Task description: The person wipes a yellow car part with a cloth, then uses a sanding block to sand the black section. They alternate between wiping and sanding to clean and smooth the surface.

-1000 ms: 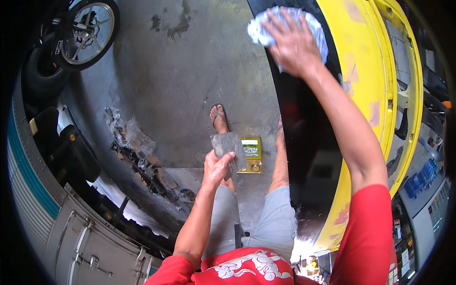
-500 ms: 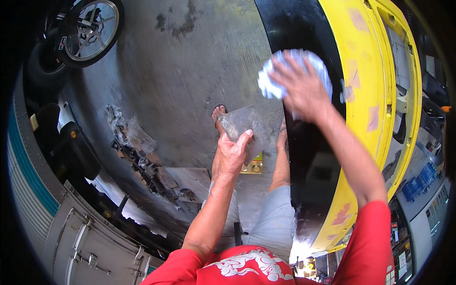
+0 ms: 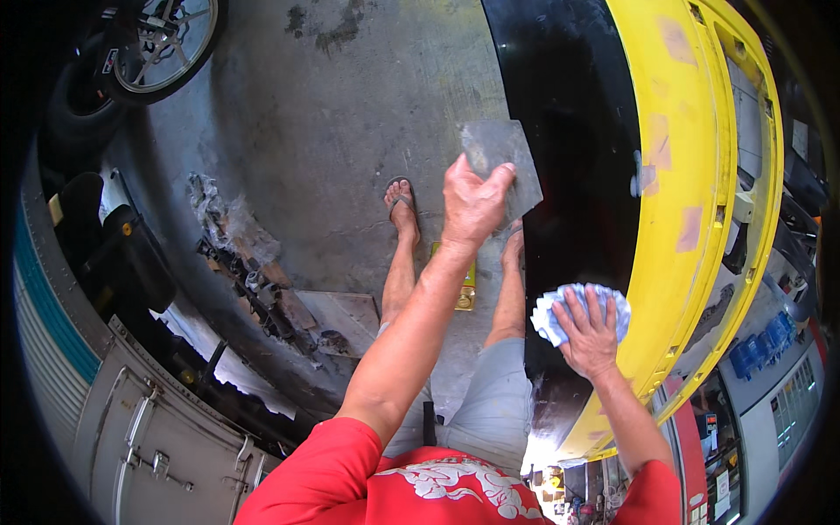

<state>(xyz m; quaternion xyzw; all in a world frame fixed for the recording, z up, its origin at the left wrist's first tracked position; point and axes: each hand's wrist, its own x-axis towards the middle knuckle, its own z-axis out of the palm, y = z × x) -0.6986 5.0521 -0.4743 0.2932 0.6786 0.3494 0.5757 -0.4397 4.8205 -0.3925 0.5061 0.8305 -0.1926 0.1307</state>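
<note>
Toward the near end of the black panel (image 3: pixel 573 166), close to the yellow bodywork (image 3: pixel 678 188), I see the right grip (image 3: pixel 591 343) spread flat over a bunched white-and-blue cloth (image 3: pixel 549 321), unclenched. The left grip (image 3: pixel 475 201) is clamped on a thin grey sheet (image 3: pixel 503 142); from my spot it overlaps the panel's edge, though I can't tell whether they touch. A gold can (image 3: pixel 466 295), partly hidden, sits on the concrete floor (image 3: pixel 341 122) between the person's legs (image 3: pixel 401 276).
</note>
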